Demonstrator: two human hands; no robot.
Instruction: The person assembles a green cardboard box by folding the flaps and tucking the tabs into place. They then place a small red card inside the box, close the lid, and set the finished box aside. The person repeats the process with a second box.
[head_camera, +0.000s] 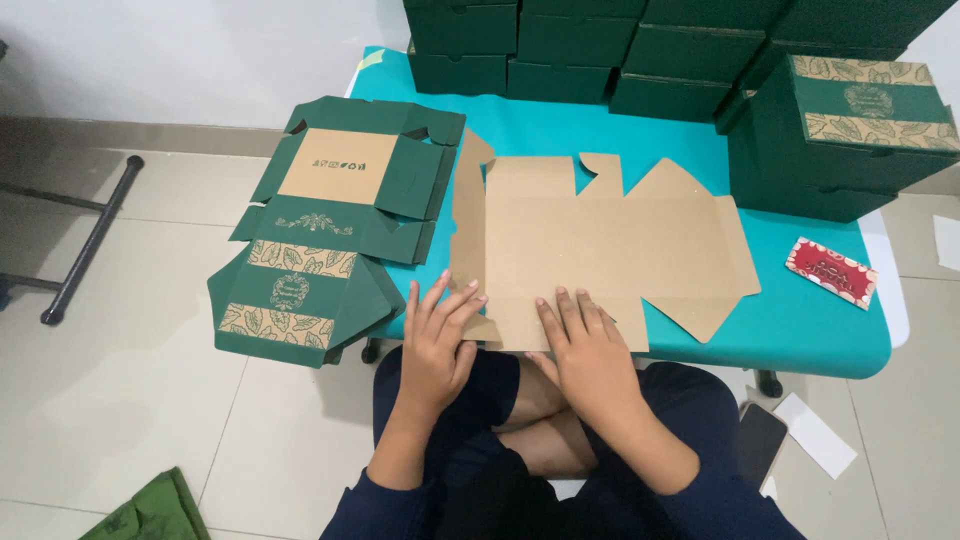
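Teal table (820, 340): flat brown cardboard blank (600, 250) lies at its middle, near edge toward you. Both palms flat, fingers spread, gripping nothing: left hand (440, 340) and right hand (590, 350) press that near edge. Keep pressure even along the crease. Stacked green boxes (660, 50) behind the blank are closed, contents hidden.

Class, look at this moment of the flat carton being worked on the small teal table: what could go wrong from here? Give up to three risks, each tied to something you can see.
1. The stack of flat green cartons overhangs the table's left edge; a nudge could tip it off.
2. Both hands, left hand and right hand, press only the near edge of the brown flat carton, so it might fold askew.
3. The red packet lies near the right edge and could get knocked off.
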